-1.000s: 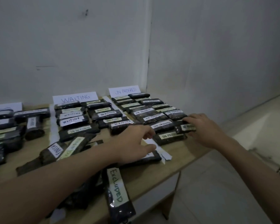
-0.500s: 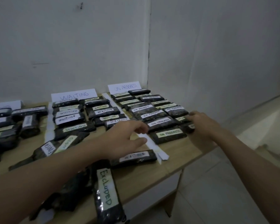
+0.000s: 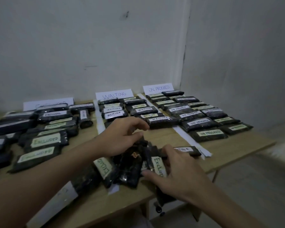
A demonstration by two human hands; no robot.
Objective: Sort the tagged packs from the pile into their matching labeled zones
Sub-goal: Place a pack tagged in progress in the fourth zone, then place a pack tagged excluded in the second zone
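Head view shows your left hand loosely curled above the pile at the table's front edge and your right hand spread on an EXCLUDED pack, so a careless tug could likely drag overhanging packs off that edge.

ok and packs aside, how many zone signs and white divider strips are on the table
zone signs: 3 (WAITING sign, ON PROGRESS sign, left sign half hidden by packs)
white divider strips: 2 (left strip, right strip)
total: 5
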